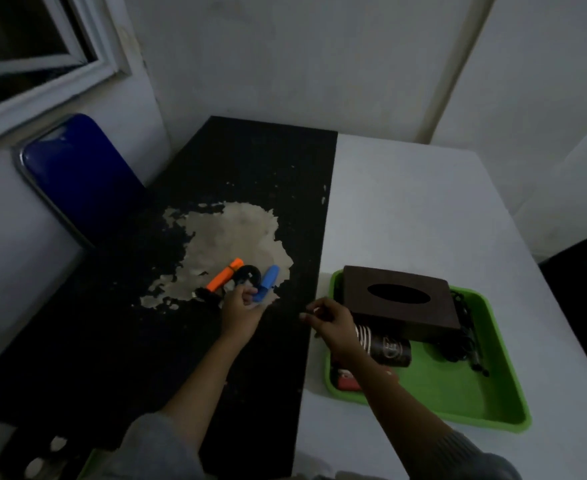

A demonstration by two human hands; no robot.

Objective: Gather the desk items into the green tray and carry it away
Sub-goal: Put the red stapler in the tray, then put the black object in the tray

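The table (pixel 112 341) in front of both hands has a flaking black top. By the right hand (pixel 328 318), which hangs loosely curled and holds nothing, sits the glossy green plastic tray (pixel 458 393) with a rectangular brown tissue box (pixel 399 306) and a dark cylinder (pixel 389 348). The left hand (pixel 241 306) grips the blue handle of the hand-grip exerciser (pixel 248 271).

one wide-angle view, worn on the head, looks forward and steeply down over the table (pixel 423 209) from its near edge. it sits close: the left hand (pixel 240 311) and right hand (pixel 331 322) reach in from the bottom edge to mid-frame. the hand grip (pixel 267 280) lies near centre, the green tray (pixel 458 386) lower right, the wall (pixel 302 64) and window (pixel 25 36) across the top. straight lines bow toward the corners.
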